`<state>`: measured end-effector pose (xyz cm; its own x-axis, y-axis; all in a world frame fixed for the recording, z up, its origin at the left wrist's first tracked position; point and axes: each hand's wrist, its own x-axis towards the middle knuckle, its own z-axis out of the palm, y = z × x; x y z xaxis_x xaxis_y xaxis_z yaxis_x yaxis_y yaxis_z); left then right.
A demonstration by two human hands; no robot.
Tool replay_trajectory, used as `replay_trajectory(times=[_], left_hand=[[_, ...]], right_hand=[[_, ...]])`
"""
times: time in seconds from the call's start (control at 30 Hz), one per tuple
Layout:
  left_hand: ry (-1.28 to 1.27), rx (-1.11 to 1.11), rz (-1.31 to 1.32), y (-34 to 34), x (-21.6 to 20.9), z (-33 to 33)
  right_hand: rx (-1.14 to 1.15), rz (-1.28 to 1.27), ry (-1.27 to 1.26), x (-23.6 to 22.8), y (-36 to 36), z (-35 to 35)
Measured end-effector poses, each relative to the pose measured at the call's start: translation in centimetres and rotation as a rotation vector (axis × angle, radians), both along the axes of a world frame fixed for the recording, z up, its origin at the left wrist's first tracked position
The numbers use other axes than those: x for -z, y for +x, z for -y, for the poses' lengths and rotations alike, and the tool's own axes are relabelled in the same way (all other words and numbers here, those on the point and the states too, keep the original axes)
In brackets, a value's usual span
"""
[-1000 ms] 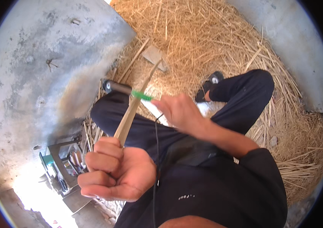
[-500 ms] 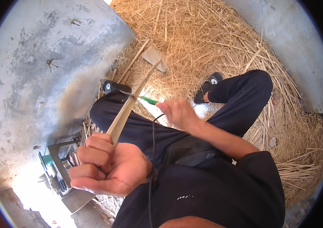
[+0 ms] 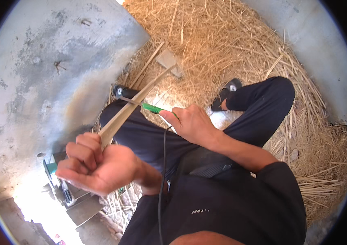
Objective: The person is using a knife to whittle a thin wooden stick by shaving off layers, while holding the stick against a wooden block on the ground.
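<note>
My left hand (image 3: 100,165) is closed round the near end of a long, flat, pale strip (image 3: 129,107) that looks like split bamboo. The strip slants up and away to the right, tapering toward its far end. In my right hand (image 3: 194,124) is a knife with a green handle (image 3: 152,108), fingers wrapped round it. Its thin blade (image 3: 130,100) lies across the strip at about mid-length, its tip reaching past the strip's left edge. Whether the blade cuts into the strip, I cannot tell.
Loose straw-like shavings (image 3: 214,45) cover the floor ahead and to the right. A flat grey slab (image 3: 169,61) lies beyond the strip. Pale walls (image 3: 59,81) stand on both sides. A black cord (image 3: 163,163) hangs before my body. Dark-framed items (image 3: 61,183) stand at lower left.
My left hand has moved left and slightly up with the strip, which now slants more. The knife and my right hand have shifted slightly left, and more of the green handle shows.
</note>
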<state>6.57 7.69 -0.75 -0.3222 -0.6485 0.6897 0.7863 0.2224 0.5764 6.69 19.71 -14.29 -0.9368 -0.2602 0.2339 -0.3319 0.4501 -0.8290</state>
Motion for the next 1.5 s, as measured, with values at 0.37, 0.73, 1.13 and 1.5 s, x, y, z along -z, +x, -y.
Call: replay_trajectory(times=[0.37,0.73,1.13,1.5], left_hand=[[-0.05,-0.009,0.005,1.5,0.4,-2.3],[-0.042,-0.022,-0.011,0.2,-0.3,0.1],[0.041,0.034,-0.049,0.4,0.0,-2.1],[-0.004,-0.059,-0.094,0.0,0.2,-2.5]], right_hand=[[0.07,-0.065,0.057,-0.4,-1.2,0.3],[-0.022,-0.157,-0.167,-2.2,1.1,1.3],[-0.072,-0.189,-0.139,-2.8,1.0,0.6],[0.091,-0.161,-0.044,-1.6,0.0,1.7]])
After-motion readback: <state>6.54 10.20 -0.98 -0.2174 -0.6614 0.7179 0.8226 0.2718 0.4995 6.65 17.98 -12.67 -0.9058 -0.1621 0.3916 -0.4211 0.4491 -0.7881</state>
